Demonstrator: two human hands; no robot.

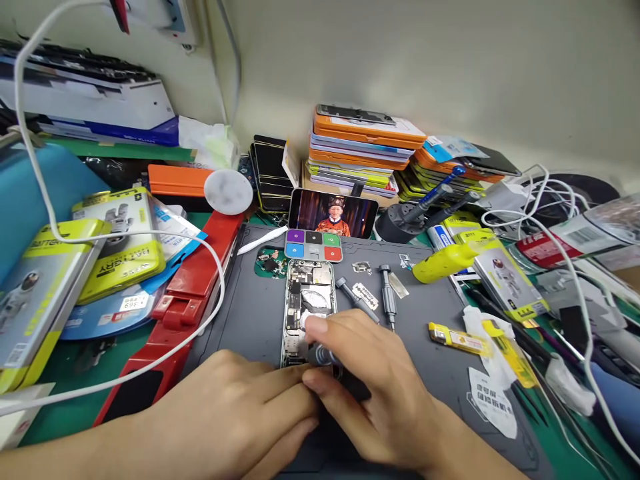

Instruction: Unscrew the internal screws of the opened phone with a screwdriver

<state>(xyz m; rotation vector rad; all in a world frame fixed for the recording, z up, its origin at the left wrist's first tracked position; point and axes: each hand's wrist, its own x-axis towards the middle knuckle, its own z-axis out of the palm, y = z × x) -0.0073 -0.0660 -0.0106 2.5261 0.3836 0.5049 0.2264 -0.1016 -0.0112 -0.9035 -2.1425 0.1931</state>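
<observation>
An opened phone [301,297] with bare circuit boards and metal shields lies on the dark grey work mat [235,293]. My left hand [250,407] is closed at the phone's lower end, its fingers pressed together against the edge; its thumb is hidden. Between the thumb and fingers of my right hand [373,373] is a dark grey screwdriver [323,355], held over the lower part of the phone. Its tip is out of sight behind my fingers. Just beyond the phone sits a screw tray [313,248] with coloured squares.
Right of the phone lie two more screwdrivers [387,297], a razor blade [366,295] and a yellow lighter [459,339]. A propped phone [333,215] plays a video at the back. A white cable [217,267] loops across the left side, over a red clamp [193,287].
</observation>
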